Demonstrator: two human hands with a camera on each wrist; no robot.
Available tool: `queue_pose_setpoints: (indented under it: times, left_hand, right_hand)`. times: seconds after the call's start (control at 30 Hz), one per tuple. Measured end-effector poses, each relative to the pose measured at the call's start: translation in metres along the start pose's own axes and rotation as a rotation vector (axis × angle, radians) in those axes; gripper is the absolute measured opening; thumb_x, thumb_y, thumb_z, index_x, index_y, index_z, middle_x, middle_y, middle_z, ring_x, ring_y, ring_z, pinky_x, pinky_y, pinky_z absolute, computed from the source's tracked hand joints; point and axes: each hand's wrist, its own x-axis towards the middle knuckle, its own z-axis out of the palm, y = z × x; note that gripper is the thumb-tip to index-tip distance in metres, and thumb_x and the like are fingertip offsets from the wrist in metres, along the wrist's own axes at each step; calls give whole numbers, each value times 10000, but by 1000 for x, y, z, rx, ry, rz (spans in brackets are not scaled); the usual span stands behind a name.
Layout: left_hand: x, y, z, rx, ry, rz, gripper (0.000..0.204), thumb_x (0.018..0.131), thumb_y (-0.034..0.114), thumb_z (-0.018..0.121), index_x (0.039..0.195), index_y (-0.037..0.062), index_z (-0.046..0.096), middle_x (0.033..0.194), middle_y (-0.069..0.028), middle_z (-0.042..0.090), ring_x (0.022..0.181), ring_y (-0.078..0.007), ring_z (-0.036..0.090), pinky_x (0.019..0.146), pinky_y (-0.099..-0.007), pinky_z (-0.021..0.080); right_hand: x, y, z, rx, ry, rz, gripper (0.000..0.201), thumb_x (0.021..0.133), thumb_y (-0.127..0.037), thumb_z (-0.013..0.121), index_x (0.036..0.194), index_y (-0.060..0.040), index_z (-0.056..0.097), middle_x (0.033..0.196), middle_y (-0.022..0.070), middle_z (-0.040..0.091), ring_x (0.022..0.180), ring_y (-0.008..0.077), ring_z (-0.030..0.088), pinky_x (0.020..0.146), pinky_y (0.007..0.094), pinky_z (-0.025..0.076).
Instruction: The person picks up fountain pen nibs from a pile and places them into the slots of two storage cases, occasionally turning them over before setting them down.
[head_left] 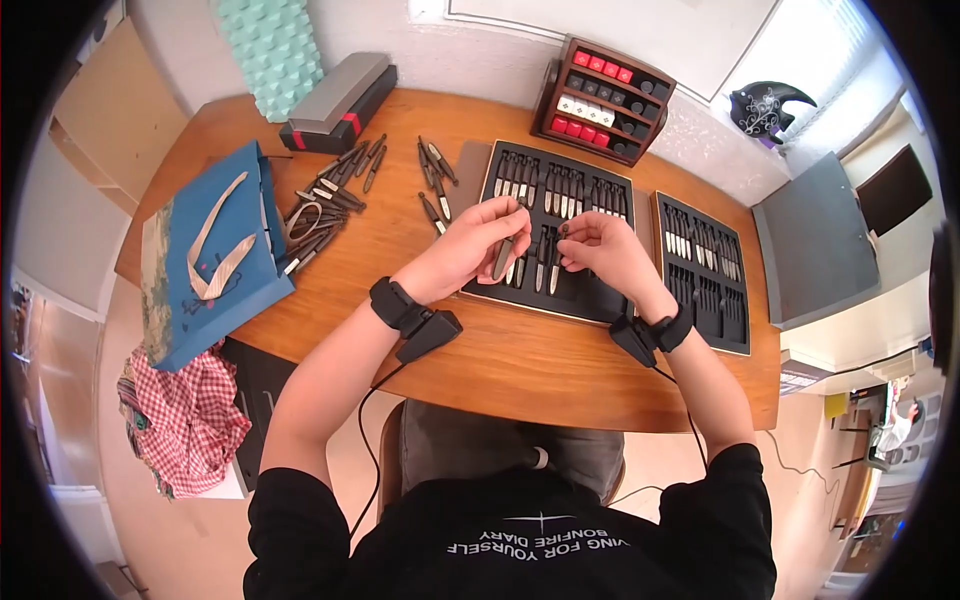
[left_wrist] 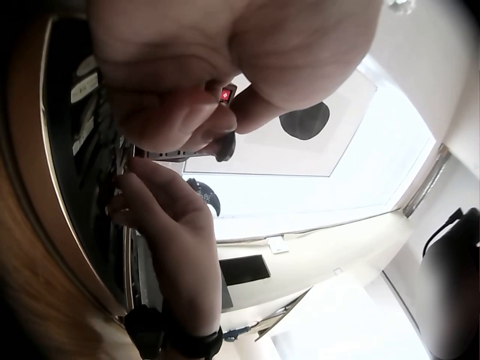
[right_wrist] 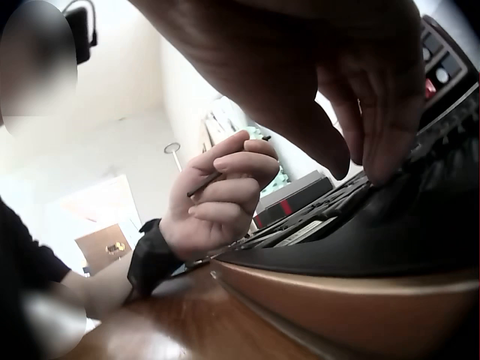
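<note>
My left hand (head_left: 470,245) grips a slim dark pen-like piece (head_left: 503,262) over the left part of a black slotted tray (head_left: 590,305). In the left wrist view, the dark knobbed end (left_wrist: 226,147) of this piece pokes out past the fingertips. Lower over the tray, my right hand (head_left: 612,252) reaches down, its thumb and fingers pinching the top of another slim dark piece (head_left: 555,275) at a slot. Rows of similar pieces with silvery lower parts lie in the tray (right_wrist: 352,289). The right fingers hide part of the slots.
A second slotted tray (head_left: 748,300) lies to the right. Loose slim pieces (head_left: 325,195) are heaped at left, beside a blue paper bag (head_left: 215,270). Behind stand a grey-and-black box (head_left: 345,100) and a wooden rack (head_left: 600,100) with red, black and white squares.
</note>
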Motion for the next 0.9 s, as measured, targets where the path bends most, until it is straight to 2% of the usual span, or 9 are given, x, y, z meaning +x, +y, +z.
queue_pose_setpoints:
  times: [0.13,0.3,0.33,0.37,0.43,0.5,0.63,0.7,0.9]
  left_hand:
    - [0,2,2,6,10,1,196,1021,275,435,910,121,485,723,29,516,447,-37,431,373,-197,240]
    - [-1,1,1,1,1,3,194,1022,275,431,925,117,489,730,27,512,461,-41,442,381,-193,249]
    - [-2,2,2,10,11,11,199,1021,277,432,923,115,491,732,27,513,466,-44,450,380,-192,256]
    - [-2,4,4,19,18,19,204,1021,279,434,921,112,494,735,26,514,470,-47,457,378,-191,263]
    - [-3,3,6,9,43,14,211,1018,284,441,919,108,500,744,27,513,483,-45,469,379,-186,303]
    - [-6,9,12,61,59,-3,175,1003,265,476,938,107,508,790,37,514,510,-33,473,393,-183,359]
    - [-7,-2,7,97,135,-21,134,989,244,506,989,111,521,830,32,517,566,-33,484,427,-187,381]
    - [-9,-3,8,134,133,-6,124,988,226,505,1012,106,526,852,26,517,579,-32,494,429,-184,380]
    - [-9,-1,12,139,58,11,116,973,181,545,1006,70,544,925,3,539,584,-67,526,445,-203,450]
  right_hand:
    - [1,-4,5,-33,27,22,215,856,-33,651,1021,81,572,825,105,650,725,157,676,640,252,564]
    - [-6,-3,11,-218,124,-68,258,805,-59,694,1013,47,586,763,99,657,695,167,669,624,282,528]
    - [-13,-7,12,-421,204,-208,226,791,-80,698,965,31,609,786,117,670,718,203,669,655,315,527]
    - [-21,-12,14,-457,215,-249,167,804,-96,671,916,20,629,829,130,667,776,263,663,692,356,529]
    - [-30,-11,17,-692,264,-507,123,808,-75,628,899,6,642,878,131,657,830,302,645,737,381,522]
    - [-37,-8,19,-794,233,-698,126,790,-49,593,895,-9,652,914,130,644,881,315,625,789,389,509]
    - [-29,9,22,-968,204,-873,97,688,-55,633,783,-60,616,817,80,612,844,272,616,816,374,481]
    - [-29,3,21,-1051,137,-803,136,697,-78,627,831,-59,621,847,67,620,873,250,606,839,347,465]
    - [-24,1,18,-982,146,-687,38,736,-90,606,722,-60,624,746,81,640,789,276,639,757,377,477]
